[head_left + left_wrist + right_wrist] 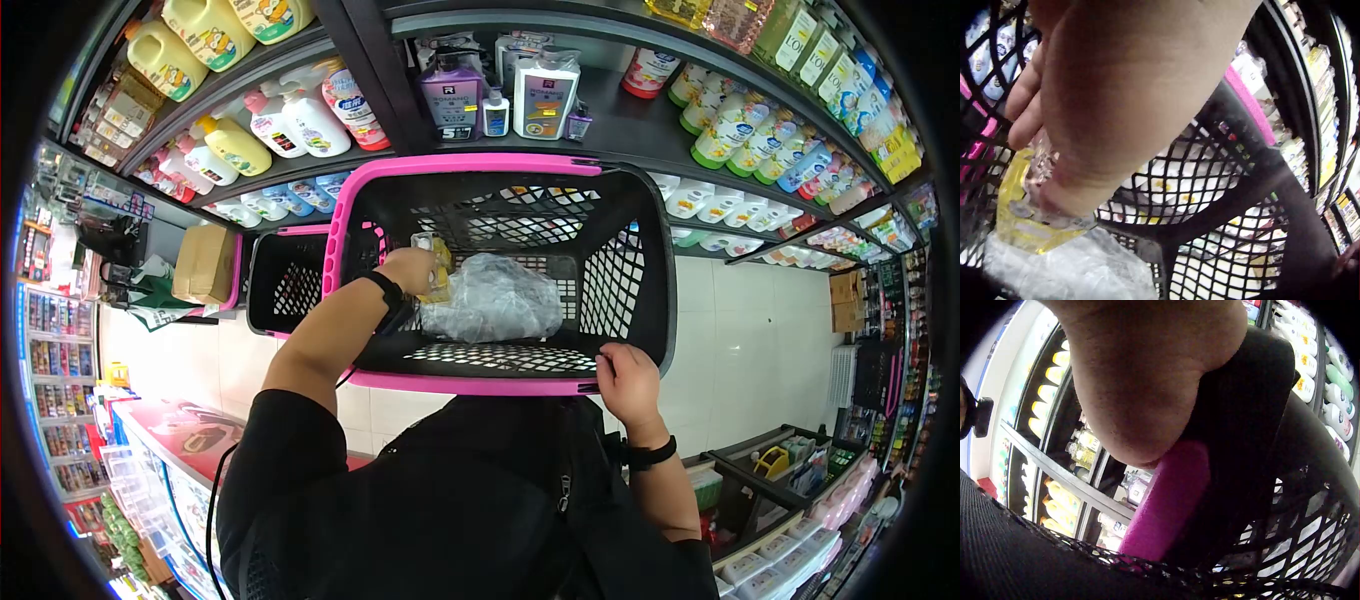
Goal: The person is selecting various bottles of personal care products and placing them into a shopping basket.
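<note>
A black shopping basket (500, 388) with a pink rim spans the middle of the head view. Inside it my left hand (408, 270) grips a clear and yellow item (1035, 225) at the basket's left side; the wrist view shows fingers and thumb around its see-through upper part. Beside that item a crumpled clear plastic bag (505, 298) lies on the basket floor. My right hand (630, 385) holds the near rim close to the right corner, its thumb over the edge. In the right wrist view the heel of this hand hides the fingers.
Shelves of bottles (735, 130) run along the far side, with purple boxed sets (455, 98) in the middle. A second black basket (288, 280) stands to the left, near a cardboard box (205, 264). Behind on the right is a low display rack (775, 480).
</note>
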### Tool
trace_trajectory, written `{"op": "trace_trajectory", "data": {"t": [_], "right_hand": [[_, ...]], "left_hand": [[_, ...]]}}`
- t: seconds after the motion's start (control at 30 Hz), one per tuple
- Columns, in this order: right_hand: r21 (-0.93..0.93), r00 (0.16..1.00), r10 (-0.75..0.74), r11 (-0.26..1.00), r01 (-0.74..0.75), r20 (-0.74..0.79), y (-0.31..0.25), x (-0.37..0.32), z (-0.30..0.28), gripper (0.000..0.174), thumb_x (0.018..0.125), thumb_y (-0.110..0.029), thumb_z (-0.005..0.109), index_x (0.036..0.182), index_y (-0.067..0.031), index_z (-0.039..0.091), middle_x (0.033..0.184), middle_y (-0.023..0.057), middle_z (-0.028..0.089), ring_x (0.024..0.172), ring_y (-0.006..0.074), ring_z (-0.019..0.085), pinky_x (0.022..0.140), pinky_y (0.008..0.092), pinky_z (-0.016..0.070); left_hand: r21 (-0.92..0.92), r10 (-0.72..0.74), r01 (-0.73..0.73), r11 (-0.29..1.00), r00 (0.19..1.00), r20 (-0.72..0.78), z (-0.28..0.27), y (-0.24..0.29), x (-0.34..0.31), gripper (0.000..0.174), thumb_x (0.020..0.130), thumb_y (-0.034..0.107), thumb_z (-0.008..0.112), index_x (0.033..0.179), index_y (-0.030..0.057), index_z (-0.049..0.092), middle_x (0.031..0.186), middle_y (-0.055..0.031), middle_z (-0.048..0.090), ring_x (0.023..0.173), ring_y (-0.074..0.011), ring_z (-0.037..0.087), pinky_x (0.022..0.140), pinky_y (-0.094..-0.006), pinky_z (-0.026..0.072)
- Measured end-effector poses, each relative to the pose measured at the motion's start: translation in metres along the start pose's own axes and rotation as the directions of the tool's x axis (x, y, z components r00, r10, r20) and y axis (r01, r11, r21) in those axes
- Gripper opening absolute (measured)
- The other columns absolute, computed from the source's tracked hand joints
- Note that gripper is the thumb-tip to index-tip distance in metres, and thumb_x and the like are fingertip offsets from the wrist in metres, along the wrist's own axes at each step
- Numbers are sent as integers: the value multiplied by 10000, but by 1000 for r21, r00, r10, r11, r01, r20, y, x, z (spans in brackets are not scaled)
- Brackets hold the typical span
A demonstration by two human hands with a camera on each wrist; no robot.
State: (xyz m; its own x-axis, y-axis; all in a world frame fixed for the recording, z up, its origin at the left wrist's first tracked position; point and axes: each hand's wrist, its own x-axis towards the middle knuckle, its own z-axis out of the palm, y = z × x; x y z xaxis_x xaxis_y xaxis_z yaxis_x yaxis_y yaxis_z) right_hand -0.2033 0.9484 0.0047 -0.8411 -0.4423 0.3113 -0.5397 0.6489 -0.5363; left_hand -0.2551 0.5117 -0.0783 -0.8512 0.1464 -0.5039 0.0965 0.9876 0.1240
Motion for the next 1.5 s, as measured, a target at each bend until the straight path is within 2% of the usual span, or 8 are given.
{"op": "trace_trajectory", "data": {"t": [0.43, 0.53, 0.9, 1.03, 1.1, 1.23, 1.37, 1.5], "right_hand": [[-55, 999, 33, 998, -31, 36, -5, 5, -1, 106, 809, -93, 696, 897, -51, 653, 796, 107, 667, 722, 321, 646, 666, 423, 528], [-64, 998, 36, 997, -33, 46, -4, 5, 0, 107, 803, -89, 696, 893, -52, 653, 794, 106, 667, 718, 319, 646, 661, 418, 529], [-31, 995, 44, 999, -41, 86, -2, 8, -1, 105, 801, -110, 690, 886, -63, 649, 779, 115, 658, 723, 329, 644, 651, 437, 525], [89, 963, 112, 986, -138, 247, 1, 10, -14, 136, 846, -159, 678, 938, -63, 652, 834, 123, 682, 796, 332, 669, 692, 427, 538], [213, 946, 115, 959, -185, 302, 5, 14, -22, 174, 868, -174, 673, 983, -46, 648, 868, 136, 687, 822, 338, 673, 722, 424, 540], [281, 943, 82, 943, -178, 323, 22, 19, -42, 215, 888, -178, 658, 1039, -26, 640, 921, 155, 697, 876, 337, 678, 768, 412, 544], [390, 942, 141, 884, -259, 306, 52, 19, -61, 236, 909, -195, 667, 1072, -26, 645, 934, 148, 701, 883, 314, 692, 766, 388, 546], [463, 964, 145, 854, -237, 224, 83, 7, -80, 219, 919, -192, 661, 1072, -35, 651, 940, 145, 704, 875, 303, 693, 775, 367, 542]], "left_hand": [[-80, -313, 305, 949, 940, -136, 105, -46, 48, 449, 760, 255, 750, 1138, 42, 634, 1129, -177, 681, 1030, -347, 672, 878, -446, 546], [-47, -326, 323, 945, 935, -140, 103, -42, 45, 314, 919, 150, 524, 1201, 44, 613, 1161, -181, 664, 1038, -336, 684, 830, -448, 568], [-30, -394, 400, 916, 883, -255, 102, -29, 47, 324, 868, 214, 597, 1161, 78, 625, 1165, -165, 645, 980, -352, 692, 770, -469, 579], [-79, -167, 153, 985, 962, -217, 115, -60, 65, 454, 775, 363, 714, 1108, 56, 677, 1162, -211, 630, 999, -390, 672, 838, -465, 569], [-104, -332, 317, 943, 925, -186, 133, -80, 85, 442, 790, 368, 701, 1081, 36, 693, 1147, -232, 635, 1028, -399, 659, 867, -464, 559], [-290, -475, 393, 873, 820, -319, 49, -41, 60, 396, 823, 356, 659, 992, 1, 704, 1074, -257, 667, 996, -409, 665, 878, -463, 549], [-221, -166, 101, 970, 939, -301, -64, 10, 53, 401, 855, 403, 638, 866, 11, 722, 871, -236, 699, 861, -404, 682, 768, -474, 545], [-388, 15, -289, 875, 818, -575, -224, 128, 22, 290, 881, 274, 686, 819, -9, 695, 736, -197, 654, 670, -313, 648, 634, -408, 506]]}}
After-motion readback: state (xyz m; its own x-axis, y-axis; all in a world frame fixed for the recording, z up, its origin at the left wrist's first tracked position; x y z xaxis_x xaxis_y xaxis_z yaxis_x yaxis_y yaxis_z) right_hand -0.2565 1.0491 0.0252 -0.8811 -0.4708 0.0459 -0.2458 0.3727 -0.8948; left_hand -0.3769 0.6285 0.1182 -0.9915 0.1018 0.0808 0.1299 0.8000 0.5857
